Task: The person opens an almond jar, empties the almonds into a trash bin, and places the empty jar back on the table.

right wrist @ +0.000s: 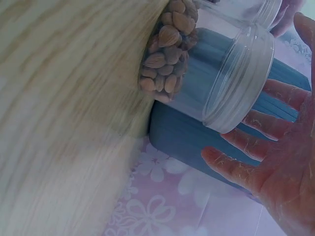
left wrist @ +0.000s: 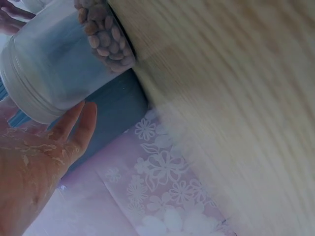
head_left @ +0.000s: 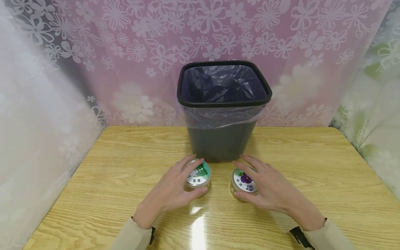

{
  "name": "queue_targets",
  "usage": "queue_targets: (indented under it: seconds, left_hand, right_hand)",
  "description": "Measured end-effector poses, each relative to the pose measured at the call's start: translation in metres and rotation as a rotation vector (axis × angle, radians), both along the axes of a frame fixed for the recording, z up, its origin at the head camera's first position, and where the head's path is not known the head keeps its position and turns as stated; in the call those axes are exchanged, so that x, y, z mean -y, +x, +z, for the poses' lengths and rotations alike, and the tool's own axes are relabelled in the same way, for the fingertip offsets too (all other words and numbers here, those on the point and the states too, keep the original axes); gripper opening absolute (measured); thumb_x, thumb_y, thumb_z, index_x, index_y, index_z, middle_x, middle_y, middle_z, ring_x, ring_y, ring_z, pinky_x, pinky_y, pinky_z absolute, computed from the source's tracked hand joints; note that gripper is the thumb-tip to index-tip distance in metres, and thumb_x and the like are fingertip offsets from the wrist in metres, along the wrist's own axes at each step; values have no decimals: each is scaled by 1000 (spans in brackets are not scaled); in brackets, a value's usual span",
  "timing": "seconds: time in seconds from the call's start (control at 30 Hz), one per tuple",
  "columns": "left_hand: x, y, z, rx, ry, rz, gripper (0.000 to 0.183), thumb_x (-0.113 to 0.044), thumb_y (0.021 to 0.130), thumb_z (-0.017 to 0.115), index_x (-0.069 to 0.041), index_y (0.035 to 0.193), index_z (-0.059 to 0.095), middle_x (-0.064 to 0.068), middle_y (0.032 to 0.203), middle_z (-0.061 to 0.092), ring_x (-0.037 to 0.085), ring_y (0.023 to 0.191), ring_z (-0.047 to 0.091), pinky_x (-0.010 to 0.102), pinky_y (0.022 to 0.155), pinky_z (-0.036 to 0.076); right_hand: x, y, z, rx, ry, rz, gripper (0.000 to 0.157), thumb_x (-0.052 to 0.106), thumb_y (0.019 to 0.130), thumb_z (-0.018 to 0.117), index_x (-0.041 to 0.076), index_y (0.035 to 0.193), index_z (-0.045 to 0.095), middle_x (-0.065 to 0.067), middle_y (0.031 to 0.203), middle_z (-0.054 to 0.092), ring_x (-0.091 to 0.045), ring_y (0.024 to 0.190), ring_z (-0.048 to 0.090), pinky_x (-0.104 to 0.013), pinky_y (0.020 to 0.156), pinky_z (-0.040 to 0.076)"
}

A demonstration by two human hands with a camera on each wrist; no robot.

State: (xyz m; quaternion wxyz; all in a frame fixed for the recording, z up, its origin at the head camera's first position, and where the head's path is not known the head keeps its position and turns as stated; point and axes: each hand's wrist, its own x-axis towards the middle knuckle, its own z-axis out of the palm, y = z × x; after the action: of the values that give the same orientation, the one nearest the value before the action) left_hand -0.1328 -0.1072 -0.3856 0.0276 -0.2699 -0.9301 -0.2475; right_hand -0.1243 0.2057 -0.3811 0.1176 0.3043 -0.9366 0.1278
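Observation:
On the table stand two clear round jars with printed lids. The left jar point(head_left: 199, 174) has green leaves on its lid; brown bean-like pieces point(left wrist: 106, 42) lie at its bottom. My left hand point(head_left: 176, 184) is spread around its lid, thumb at the near side and fingers at the far side. The right jar point(head_left: 242, 181) has a purple flower on its lid, and brown nut-like pieces point(right wrist: 167, 59) fill its bottom. Around that lid is my right hand point(head_left: 270, 185), its fingers point(right wrist: 234, 169) spread and fairly straight. Whether the fingertips press the jars is hard to tell.
A dark grey bin point(head_left: 223, 139), lined with a thin translucent bag point(head_left: 218, 116), stands just behind the jars on the wooden table point(head_left: 131, 156). Flowered pink curtain point(head_left: 140, 69) hangs behind the table, with pale curtains at both sides.

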Motion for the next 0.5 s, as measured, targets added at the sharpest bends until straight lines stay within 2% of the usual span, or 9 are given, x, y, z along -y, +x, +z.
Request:
queue_targets:
  seconds: [0.33,0.5]
  left_hand:
    - [-2,-4,2,-11,-16,-13,68,-62,93,61,-30,152,49,8,159,43,31,140,50,51,102,53]
    - [-2,-7,1,-55,-13,-35,64,-59,94,63,-26,148,53,9,151,48,28,130,56,43,95,57]
  right_hand:
    - [6,-2,1,-3,13,17,77,62,88,70,22,151,49,-13,155,48,-38,136,54,-61,96,54]
    - [8,-4,0,-24,11,33,75,61,88,69,23,150,51,-14,152,51,-37,135,55,-60,94,55]
